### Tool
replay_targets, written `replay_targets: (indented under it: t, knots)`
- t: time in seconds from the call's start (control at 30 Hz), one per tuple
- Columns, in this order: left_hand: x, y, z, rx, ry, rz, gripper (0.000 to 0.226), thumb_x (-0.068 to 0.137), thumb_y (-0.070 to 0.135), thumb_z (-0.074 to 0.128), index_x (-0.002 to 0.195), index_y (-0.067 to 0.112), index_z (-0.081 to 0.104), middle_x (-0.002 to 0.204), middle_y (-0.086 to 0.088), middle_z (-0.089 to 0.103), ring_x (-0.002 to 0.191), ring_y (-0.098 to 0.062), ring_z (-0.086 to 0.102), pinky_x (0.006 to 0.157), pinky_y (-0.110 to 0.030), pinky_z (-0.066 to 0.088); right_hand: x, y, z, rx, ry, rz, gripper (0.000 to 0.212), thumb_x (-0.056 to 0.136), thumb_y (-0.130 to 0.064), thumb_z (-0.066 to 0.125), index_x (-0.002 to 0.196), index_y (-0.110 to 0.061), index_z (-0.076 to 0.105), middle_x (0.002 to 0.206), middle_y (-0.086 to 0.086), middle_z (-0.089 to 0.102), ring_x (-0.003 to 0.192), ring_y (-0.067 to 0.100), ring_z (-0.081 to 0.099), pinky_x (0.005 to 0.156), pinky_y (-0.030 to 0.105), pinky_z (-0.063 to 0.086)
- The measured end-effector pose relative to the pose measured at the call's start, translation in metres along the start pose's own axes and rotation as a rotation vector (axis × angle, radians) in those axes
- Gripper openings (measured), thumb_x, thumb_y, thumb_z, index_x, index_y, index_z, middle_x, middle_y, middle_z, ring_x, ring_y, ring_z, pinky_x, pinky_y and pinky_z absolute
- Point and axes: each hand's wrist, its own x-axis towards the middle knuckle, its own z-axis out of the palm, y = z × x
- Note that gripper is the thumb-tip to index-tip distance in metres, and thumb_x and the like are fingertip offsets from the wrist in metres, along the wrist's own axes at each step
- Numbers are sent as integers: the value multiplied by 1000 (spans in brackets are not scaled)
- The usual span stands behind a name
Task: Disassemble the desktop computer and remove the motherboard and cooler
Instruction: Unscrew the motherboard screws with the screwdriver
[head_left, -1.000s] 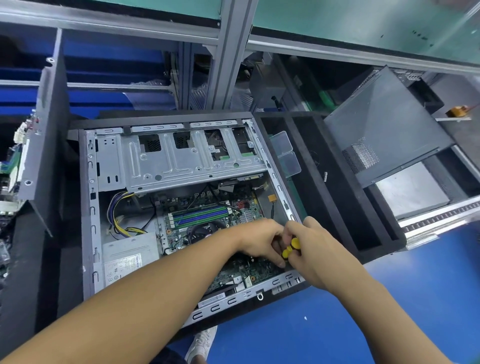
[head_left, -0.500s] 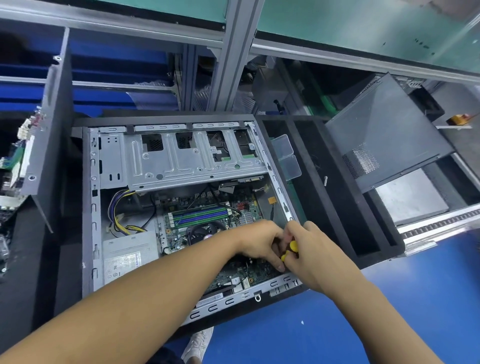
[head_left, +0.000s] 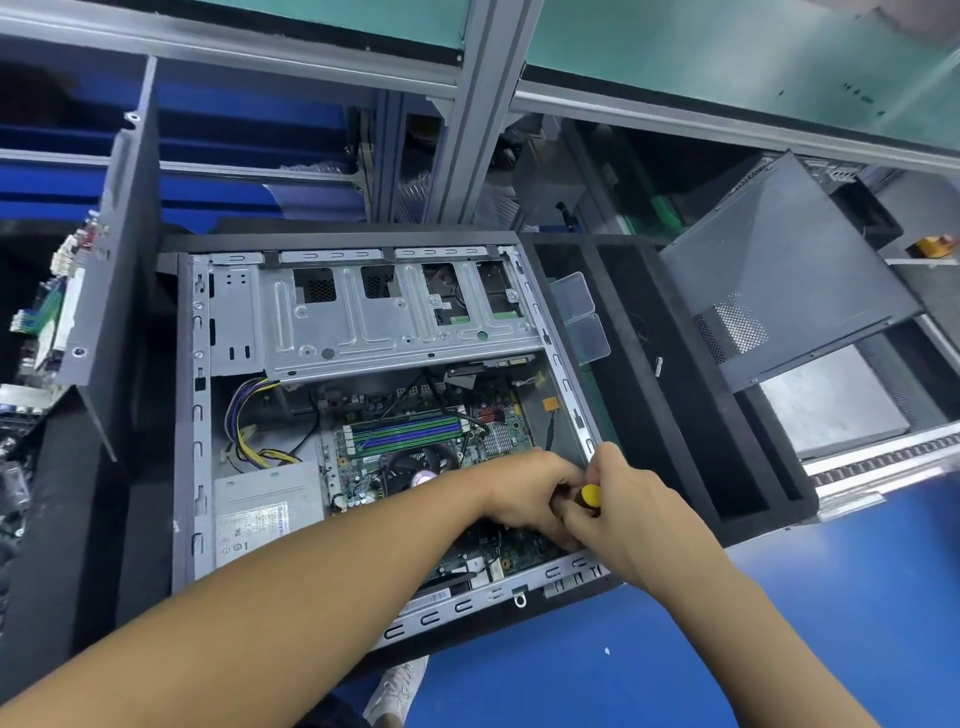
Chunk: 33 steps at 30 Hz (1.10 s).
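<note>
A blue workbench (head_left: 779, 649) carries an open grey metal desktop computer case (head_left: 200, 415). At its 4 o'clock corner, the right hand (head_left: 639, 512) and left hand (head_left: 524, 488) both pinch a yellow-handled screwdriver (head_left: 590, 495) over the green motherboard (head_left: 363, 467). The round black cooler fan (head_left: 410, 470) sits at their 9 o'clock.

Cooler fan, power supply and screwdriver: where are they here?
cooler fan (head_left: 406, 462), head view, on its dark blades.
power supply (head_left: 267, 512), head view, on its grey top.
screwdriver (head_left: 590, 495), head view, on its yellow handle.
</note>
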Motion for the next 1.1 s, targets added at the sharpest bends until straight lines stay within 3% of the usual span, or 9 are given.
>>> replay_targets:
  t: [0.07, 0.2, 0.3, 0.43, 0.6, 0.77, 0.9, 0.97, 1.1]
  knots:
    - [1, 1, 3, 6, 17, 13, 36, 69, 30, 87, 95, 20, 63, 81, 11, 63, 78, -15, 60, 71, -35, 52, 0, -1, 3, -31, 27, -1, 34, 95, -51, 51, 93, -22, 32, 73, -4, 51, 64, 24, 52, 51, 33, 37]
    - [2, -4, -3, 21, -11, 7, 42, 66, 31, 90, 96, 22, 62, 89, 7, 68, 82, -12, 63, 73, -29, 52, 0, 0, 3, 0, 52, -20, 24, 97, -41, 49, 93, -25, 32, 72, -4, 48, 59, 21, 48, 49, 33, 33]
    - [-1, -14, -15, 103, -45, -16, 27, 77, 9, 79, 91, 25, 62, 83, 11, 66, 74, -5, 61, 68, -21, 48, 1, 3, -4, 55, 87, -20, 23, 94, -39, 53, 91, -26, 35, 71, -3, 51, 57, 17, 47, 47, 32, 33]
    - [-1, -22, -18, 186, -86, -43, 33, 80, -3, 65, 103, 20, 69, 93, 6, 70, 83, -9, 64, 78, -26, 53, 1, 8, -17, 151, 129, -17, 22, 93, -37, 55, 86, -26, 37, 67, 1, 55, 58, 23, 50, 52, 36, 43]
    - [2, -29, -15, 249, -159, -29, 43, 79, 14, 78, 119, 24, 66, 104, 6, 66, 85, -10, 60, 68, -20, 44, -1, 12, -32, 299, 160, -35, 21, 90, -33, 58, 82, -25, 40, 59, 2, 55, 54, 24, 45, 55, 39, 46]
    - [3, -31, -14, 231, -161, -39, 28, 73, 37, 85, 87, 26, 64, 76, 19, 66, 66, 5, 56, 58, -17, 38, 2, 16, -41, 404, 222, -62, 18, 89, -30, 61, 81, -24, 45, 53, -1, 48, 48, 12, 36, 51, 33, 39]
    - [1, -30, -13, 168, -89, -35, 21, 79, 34, 82, 93, 21, 73, 79, 11, 75, 63, 12, 60, 58, -5, 35, 2, 18, -45, 438, 250, -64, 19, 86, -32, 60, 79, -23, 46, 51, -3, 48, 48, 11, 37, 52, 33, 40]
    - [0, -26, -13, 120, -65, -26, 15, 80, 35, 80, 87, 23, 74, 70, 13, 73, 61, 8, 64, 56, -6, 39, 3, 19, -46, 442, 256, -65, 19, 86, -31, 61, 79, -23, 46, 52, -3, 49, 48, 11, 37, 51, 32, 39]
    - [-2, -22, -14, 61, -45, -50, 11, 84, 33, 77, 88, 23, 76, 67, 14, 72, 61, 0, 67, 64, -30, 56, 3, 22, -45, 464, 270, -66, 19, 86, -30, 60, 79, -22, 45, 52, -2, 47, 48, 11, 36, 50, 31, 37]
